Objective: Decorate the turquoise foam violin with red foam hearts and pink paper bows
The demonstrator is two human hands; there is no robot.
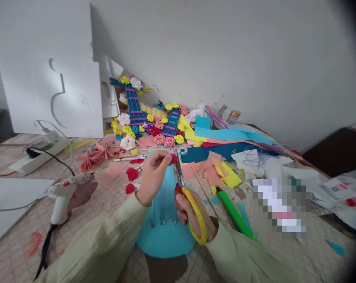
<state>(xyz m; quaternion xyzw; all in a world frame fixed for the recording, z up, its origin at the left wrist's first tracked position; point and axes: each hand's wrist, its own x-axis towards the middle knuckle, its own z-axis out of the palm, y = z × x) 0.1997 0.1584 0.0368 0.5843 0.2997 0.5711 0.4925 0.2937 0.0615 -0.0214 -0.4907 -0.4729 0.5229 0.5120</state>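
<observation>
My left hand (153,173) pinches a small piece of red paper (173,158) between thumb and fingertips. My right hand (192,206) is closed around the yellow handles of a pair of scissors (198,220). The metal blades point up and away from me and meet the red paper's right edge. Another dark red piece (178,189) shows at the right fingers; how it is held is unclear. Beneath both hands lies a light blue guitar-shaped piece (166,245) with strings, its middle partly covered by my hands.
A glue gun (60,200) stands at left near a power strip (38,157). Red petals (132,174) lie beside my left hand. A green marker-like tube (235,212) lies at right, below paper scraps (231,177). Flower-decorated guitar shapes (133,104) lean against the wall.
</observation>
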